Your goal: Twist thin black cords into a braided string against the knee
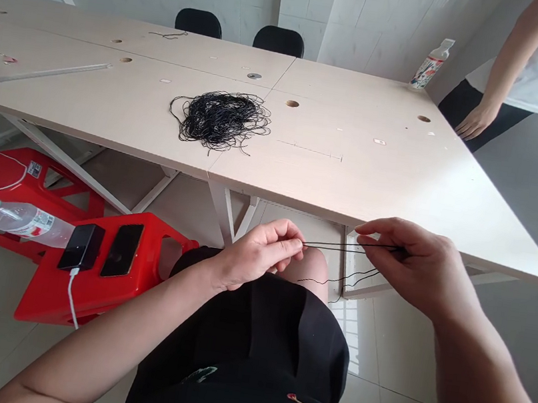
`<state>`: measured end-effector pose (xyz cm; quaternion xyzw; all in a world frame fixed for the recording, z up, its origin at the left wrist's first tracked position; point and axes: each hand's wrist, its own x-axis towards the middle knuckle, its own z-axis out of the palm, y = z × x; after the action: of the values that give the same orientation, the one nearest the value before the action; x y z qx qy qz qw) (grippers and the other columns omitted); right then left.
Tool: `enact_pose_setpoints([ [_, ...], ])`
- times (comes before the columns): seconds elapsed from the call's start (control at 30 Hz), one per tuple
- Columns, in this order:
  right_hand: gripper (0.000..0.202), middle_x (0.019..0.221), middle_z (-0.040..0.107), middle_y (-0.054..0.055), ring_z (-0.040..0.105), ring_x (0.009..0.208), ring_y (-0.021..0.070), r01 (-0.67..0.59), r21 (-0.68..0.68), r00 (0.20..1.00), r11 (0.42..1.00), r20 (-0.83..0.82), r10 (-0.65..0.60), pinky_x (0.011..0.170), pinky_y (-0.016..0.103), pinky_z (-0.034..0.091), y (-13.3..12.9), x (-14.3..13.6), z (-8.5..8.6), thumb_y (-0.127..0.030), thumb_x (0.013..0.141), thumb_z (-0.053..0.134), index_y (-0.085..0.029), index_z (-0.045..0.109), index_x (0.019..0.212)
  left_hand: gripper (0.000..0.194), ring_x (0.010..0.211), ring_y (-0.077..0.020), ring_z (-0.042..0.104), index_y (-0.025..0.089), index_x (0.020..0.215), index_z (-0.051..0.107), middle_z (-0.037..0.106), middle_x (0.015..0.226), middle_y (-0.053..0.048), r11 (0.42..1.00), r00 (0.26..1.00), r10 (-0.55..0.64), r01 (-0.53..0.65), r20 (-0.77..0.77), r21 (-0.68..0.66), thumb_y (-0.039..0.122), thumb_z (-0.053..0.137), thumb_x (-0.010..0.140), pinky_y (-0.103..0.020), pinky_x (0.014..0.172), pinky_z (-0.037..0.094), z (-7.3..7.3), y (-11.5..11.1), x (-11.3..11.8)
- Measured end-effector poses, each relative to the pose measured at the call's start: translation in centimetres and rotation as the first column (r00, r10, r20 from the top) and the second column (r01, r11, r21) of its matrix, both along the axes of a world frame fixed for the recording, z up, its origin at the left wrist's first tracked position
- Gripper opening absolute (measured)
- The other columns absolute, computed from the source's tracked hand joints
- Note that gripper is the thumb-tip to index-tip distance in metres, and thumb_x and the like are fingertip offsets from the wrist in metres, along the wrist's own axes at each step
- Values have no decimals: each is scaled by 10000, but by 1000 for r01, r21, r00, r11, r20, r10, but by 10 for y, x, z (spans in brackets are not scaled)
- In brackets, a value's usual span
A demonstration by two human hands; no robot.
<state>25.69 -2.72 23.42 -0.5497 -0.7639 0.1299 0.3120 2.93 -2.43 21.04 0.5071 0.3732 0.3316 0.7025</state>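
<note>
A thin black cord (328, 245) runs doubled and taut between my two hands, above my lap. My left hand (269, 249) pinches one end of it between thumb and fingertips. At the other side my right hand (412, 260) is closed on the cord, with the strands passing into its curled fingers. Loose cord ends dangle below the right hand, near my knee. On the table in front lies a tangled heap of black cord (223, 119), apart from both hands.
The long pale table (321, 189) spans the view, with a bottle (431, 65) at its far right. A person (516, 70) stands beyond that corner. To my left, a red stool (136, 276) bears a phone (123, 250), a black device (82, 246) and a water bottle (26, 221).
</note>
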Motion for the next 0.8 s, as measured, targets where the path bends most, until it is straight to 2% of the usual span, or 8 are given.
enact_pose_setpoints([
  [0.13,105,521,533,-46,439,423,63,-63,47,992,997,111,57,460,202,391,4,4,1,-258,772,574,-214,646,834,145,503,-20,382,185,810,493,507,723,28,992,988,123,-121,89,-27,322,539,819,-136,406,225,3,6,3],
  [0.23,106,515,538,-48,437,416,65,-61,79,984,995,173,46,468,212,400,9,16,2,-283,787,571,-222,637,843,175,495,-18,369,184,798,490,480,705,34,975,975,218,-220,53,40,336,576,795,-137,403,223,3,11,0],
  [0.4,120,484,545,-39,457,397,77,47,142,963,989,257,-82,423,222,376,11,67,-1,-345,736,650,-250,636,808,206,476,-25,335,193,796,485,396,629,59,949,955,297,-293,-11,117,370,589,780,-138,390,197,-5,23,-9],
  [0.5,151,480,536,-25,442,368,67,74,92,973,993,213,-93,372,211,344,10,115,-19,-384,722,666,-252,642,792,185,501,-32,361,196,809,495,404,648,54,957,962,267,-258,-55,133,361,575,789,-144,402,219,-13,29,-11],
  [0.6,132,434,491,-28,449,346,74,19,-87,987,996,159,-5,333,199,331,11,170,-50,-365,733,669,-253,644,798,124,548,-45,407,189,821,520,446,671,40,962,972,186,-151,-141,228,308,549,805,-163,455,299,-21,33,-8],
  [0.67,126,401,480,-28,441,304,74,-45,-188,981,981,177,79,297,202,305,11,201,-68,-358,728,678,-251,663,792,99,582,-57,434,185,820,528,472,688,31,940,965,155,-78,-213,332,284,522,819,-182,508,346,-24,35,-4],
  [0.73,233,396,511,-13,447,280,92,-96,-148,970,984,210,126,259,217,269,7,212,-76,-415,605,762,-245,683,742,97,624,-70,462,186,826,530,494,707,26,910,949,137,-7,-285,415,275,493,835,-205,576,385,-25,35,3],
  [0.8,391,508,604,28,540,372,156,-44,-12,976,999,211,46,276,243,316,0,192,-71,-494,477,801,-248,698,763,107,660,-82,484,190,834,532,511,715,24,887,933,111,63,-343,457,275,469,848,-226,632,408,-23,32,10],
])
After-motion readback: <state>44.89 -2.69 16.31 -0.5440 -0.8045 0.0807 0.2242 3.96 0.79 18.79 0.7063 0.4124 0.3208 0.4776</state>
